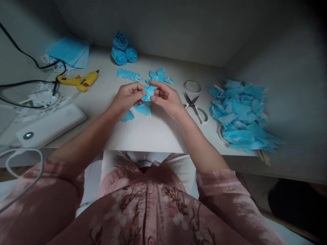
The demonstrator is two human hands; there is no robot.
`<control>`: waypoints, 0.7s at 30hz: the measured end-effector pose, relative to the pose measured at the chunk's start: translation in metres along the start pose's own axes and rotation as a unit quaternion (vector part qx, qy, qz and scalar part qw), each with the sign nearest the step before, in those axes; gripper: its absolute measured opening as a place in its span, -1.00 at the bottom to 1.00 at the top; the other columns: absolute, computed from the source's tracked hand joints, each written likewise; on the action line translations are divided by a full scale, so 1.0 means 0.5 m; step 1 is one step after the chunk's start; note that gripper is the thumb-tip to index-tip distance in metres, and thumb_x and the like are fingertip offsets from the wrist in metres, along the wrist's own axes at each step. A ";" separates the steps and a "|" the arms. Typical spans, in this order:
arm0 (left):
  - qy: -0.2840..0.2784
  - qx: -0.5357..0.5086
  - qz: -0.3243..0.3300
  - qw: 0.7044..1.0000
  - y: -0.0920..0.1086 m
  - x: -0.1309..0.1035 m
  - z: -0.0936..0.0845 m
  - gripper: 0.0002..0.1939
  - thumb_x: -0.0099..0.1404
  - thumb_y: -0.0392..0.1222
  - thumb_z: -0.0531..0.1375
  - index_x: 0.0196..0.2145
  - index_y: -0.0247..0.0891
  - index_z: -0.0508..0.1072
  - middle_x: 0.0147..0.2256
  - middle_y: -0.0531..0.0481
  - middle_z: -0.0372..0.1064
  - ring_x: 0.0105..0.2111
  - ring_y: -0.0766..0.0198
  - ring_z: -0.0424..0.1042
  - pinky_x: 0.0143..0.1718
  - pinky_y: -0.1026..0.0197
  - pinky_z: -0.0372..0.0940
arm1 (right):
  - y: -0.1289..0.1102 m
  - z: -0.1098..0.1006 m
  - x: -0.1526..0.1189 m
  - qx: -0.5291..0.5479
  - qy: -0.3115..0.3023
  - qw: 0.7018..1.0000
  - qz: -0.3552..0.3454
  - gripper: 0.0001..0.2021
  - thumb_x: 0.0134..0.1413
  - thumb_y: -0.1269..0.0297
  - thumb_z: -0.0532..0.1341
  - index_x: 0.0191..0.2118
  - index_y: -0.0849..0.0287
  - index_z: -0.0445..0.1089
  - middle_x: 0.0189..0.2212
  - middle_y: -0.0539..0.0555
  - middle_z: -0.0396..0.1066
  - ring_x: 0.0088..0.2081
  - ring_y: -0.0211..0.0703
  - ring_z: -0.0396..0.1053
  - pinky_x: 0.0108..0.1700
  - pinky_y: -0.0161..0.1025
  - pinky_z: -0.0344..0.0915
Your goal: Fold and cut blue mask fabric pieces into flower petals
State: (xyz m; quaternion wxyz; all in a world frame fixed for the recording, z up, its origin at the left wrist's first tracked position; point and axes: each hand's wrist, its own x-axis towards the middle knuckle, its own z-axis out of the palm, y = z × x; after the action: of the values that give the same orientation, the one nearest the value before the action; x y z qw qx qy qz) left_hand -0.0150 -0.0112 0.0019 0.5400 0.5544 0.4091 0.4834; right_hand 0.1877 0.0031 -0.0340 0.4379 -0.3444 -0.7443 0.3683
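Observation:
A small blue fabric piece (148, 94) is held up between both hands, over the middle of the table. My left hand (129, 96) pinches its left side between thumb and fingers. On its right side, my right hand (165, 96) grips it with the thumb below and the index finger along the top edge. Just beneath the hands lie loose blue scraps (143, 109), partly hidden. Behind them are a folded blue strip (129, 75) and a group of blue cut pieces (159, 75).
Three blue rosettes (120, 41) stand at the back. Scissors (195, 108), a ring (192, 86) and a heap of blue pieces (240, 114) lie right. Left are a yellow glue gun (81, 81), blue sheets (70, 51), a white power bank (53, 126) and cables.

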 end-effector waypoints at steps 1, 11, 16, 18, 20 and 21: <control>-0.006 -0.001 0.001 1.000 -0.001 0.000 0.000 -0.90 0.21 -0.25 0.35 -0.43 -0.25 0.52 -0.52 0.07 0.39 -0.54 0.41 0.35 -0.48 0.36 0.26 | 0.003 0.000 0.000 -0.002 0.002 1.000 -0.002 -0.27 0.23 -0.27 0.28 0.36 0.06 0.31 -0.21 0.05 0.51 -0.16 -0.09 0.52 0.00 -0.03 0.53; -0.046 0.057 0.005 0.997 0.012 -0.005 0.003 -0.87 0.26 -0.18 0.34 -0.33 -0.27 0.48 -0.47 0.07 0.42 -0.50 0.40 0.35 -0.41 0.35 0.26 | -0.006 0.001 0.000 -0.004 0.021 1.000 0.019 -0.27 0.25 -0.30 0.25 0.35 0.06 0.30 -0.29 0.01 0.42 -0.23 -0.12 0.45 -0.04 -0.07 0.51; -0.050 0.095 0.002 0.994 0.015 -0.007 0.005 -0.92 0.19 -0.34 0.29 -0.41 -0.28 0.44 -0.49 0.09 0.40 -0.51 0.43 0.32 -0.43 0.37 0.22 | -0.028 0.004 -0.004 0.016 0.026 0.999 0.040 -0.36 0.24 -0.18 0.32 0.31 0.03 0.35 -0.32 -0.01 0.40 -0.26 -0.16 0.40 -0.06 -0.12 0.48; -0.045 0.098 0.006 0.994 0.013 -0.005 0.005 -0.91 0.17 -0.37 0.28 -0.44 -0.28 0.44 -0.52 0.10 0.39 -0.52 0.44 0.32 -0.44 0.37 0.22 | -0.030 0.003 -0.005 0.019 0.021 0.999 0.040 -0.38 0.25 -0.15 0.32 0.31 0.02 0.35 -0.30 -0.01 0.42 -0.25 -0.15 0.41 -0.05 -0.12 0.48; -0.038 0.093 0.007 0.995 0.010 -0.003 0.004 -0.90 0.17 -0.39 0.28 -0.45 -0.28 0.44 -0.52 0.10 0.39 -0.53 0.44 0.32 -0.44 0.37 0.22 | -0.032 0.000 -0.006 0.024 0.012 0.999 0.039 -0.38 0.24 -0.15 0.32 0.31 0.01 0.35 -0.26 0.01 0.46 -0.21 -0.14 0.44 -0.03 -0.11 0.48; -0.033 0.084 0.004 0.996 0.009 -0.002 0.003 -0.90 0.17 -0.39 0.28 -0.45 -0.28 0.44 -0.53 0.09 0.39 -0.53 0.44 0.33 -0.45 0.37 0.23 | -0.033 -0.002 -0.006 0.029 0.006 0.999 0.038 -0.37 0.22 -0.16 0.33 0.31 0.00 0.35 -0.23 0.02 0.49 -0.18 -0.13 0.46 -0.01 -0.11 0.48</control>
State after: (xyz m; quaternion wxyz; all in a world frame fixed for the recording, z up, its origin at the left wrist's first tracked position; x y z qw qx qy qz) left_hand -0.0141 -0.0130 0.0064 0.5026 0.6155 0.4277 0.4309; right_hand 0.1867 -0.0073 -0.0207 0.4376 -0.3618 -0.7170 0.4044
